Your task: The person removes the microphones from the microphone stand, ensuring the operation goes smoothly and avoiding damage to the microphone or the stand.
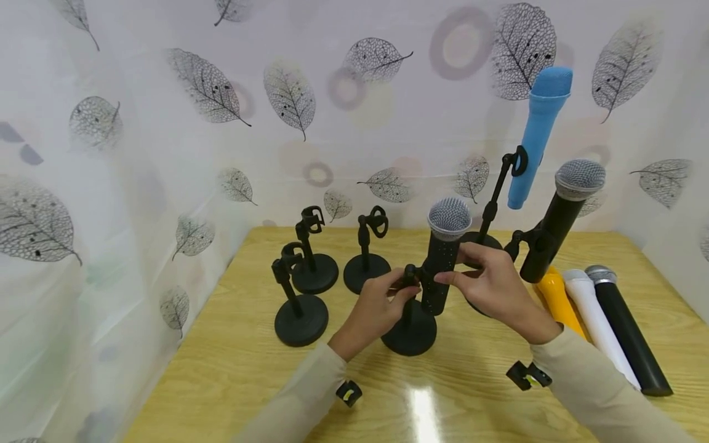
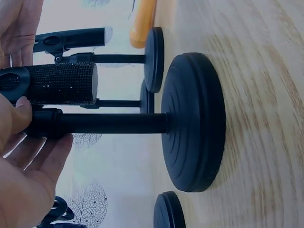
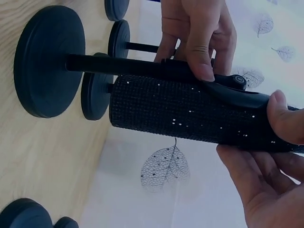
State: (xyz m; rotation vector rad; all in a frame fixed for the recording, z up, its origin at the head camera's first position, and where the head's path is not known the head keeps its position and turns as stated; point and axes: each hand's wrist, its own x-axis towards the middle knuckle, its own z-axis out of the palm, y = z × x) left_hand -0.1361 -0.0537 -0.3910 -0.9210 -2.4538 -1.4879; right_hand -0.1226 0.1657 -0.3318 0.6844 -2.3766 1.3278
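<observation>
A black sparkly microphone (image 1: pixel 441 255) with a silver mesh head stands tilted in the clip of a round-based black microphone stand (image 1: pixel 410 338). My right hand (image 1: pixel 495 289) pinches its body between thumb and fingers. At the top of the stand, my left hand (image 1: pixel 376 307) grips the neck just under the clip. In the right wrist view, the microphone (image 3: pixel 161 111) lies along the clip (image 3: pixel 237 95), with the left thumb on the joint. The left wrist view shows the stand's base (image 2: pixel 192 123) on the table and the lower end of the microphone (image 2: pixel 66 84).
Three microphone stands with bare clips (image 1: pixel 301 320) stand on the left of the wooden table (image 1: pixel 232 381). Behind my right hand, stands hold a blue microphone (image 1: pixel 536 132) and a black one (image 1: pixel 556 221). Orange (image 1: pixel 559 301), white (image 1: pixel 600 326) and black (image 1: pixel 628 332) microphones lie at right.
</observation>
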